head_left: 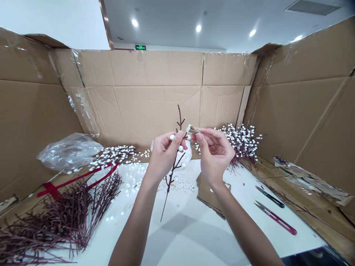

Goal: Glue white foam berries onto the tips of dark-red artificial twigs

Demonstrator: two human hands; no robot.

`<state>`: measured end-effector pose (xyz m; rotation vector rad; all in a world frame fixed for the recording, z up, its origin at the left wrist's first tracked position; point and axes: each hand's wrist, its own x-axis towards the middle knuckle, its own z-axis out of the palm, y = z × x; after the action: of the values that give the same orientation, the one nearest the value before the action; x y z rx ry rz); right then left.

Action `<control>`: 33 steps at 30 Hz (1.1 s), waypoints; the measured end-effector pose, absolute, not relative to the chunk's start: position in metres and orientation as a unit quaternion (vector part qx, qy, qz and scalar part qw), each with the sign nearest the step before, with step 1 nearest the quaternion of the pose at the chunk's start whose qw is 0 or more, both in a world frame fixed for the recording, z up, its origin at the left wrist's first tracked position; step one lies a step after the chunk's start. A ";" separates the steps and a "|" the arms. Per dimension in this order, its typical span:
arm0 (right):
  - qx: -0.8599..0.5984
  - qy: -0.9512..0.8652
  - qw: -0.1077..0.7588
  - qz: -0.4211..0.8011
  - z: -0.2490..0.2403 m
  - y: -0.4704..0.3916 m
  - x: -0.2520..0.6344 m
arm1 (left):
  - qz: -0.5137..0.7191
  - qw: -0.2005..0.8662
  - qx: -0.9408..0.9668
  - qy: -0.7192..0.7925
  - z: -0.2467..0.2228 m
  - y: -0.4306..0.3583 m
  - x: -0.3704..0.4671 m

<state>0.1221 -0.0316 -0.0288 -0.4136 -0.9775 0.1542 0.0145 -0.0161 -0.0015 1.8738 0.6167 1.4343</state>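
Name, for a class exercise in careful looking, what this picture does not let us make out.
All in the head view:
- Dark brown twig: its middle, behind the left hand's fingers.
- Short brown stick: its lower end, hidden by the right hand.
- Dark red twig pile: cut off by the left and bottom edges.
- Black object: cut off by the bottom edge.
- Small green sign: lettering too small.
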 end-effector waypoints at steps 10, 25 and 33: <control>-0.221 -0.466 0.849 0.118 -0.028 -0.033 0.122 | 0.575 0.332 0.715 0.220 -0.002 -0.015 0.016; -0.217 -0.451 0.859 0.110 -0.024 -0.031 0.132 | 0.570 0.316 0.717 0.246 -0.003 -0.014 0.020; -0.280 -0.469 0.837 -0.027 -0.010 -0.048 0.217 | 0.612 0.293 0.696 0.237 -0.004 0.005 0.020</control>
<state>0.2170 -0.0482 -0.0095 -0.5923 -0.9931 -0.0581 0.0199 0.0047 -0.0037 1.8533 0.6319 1.6300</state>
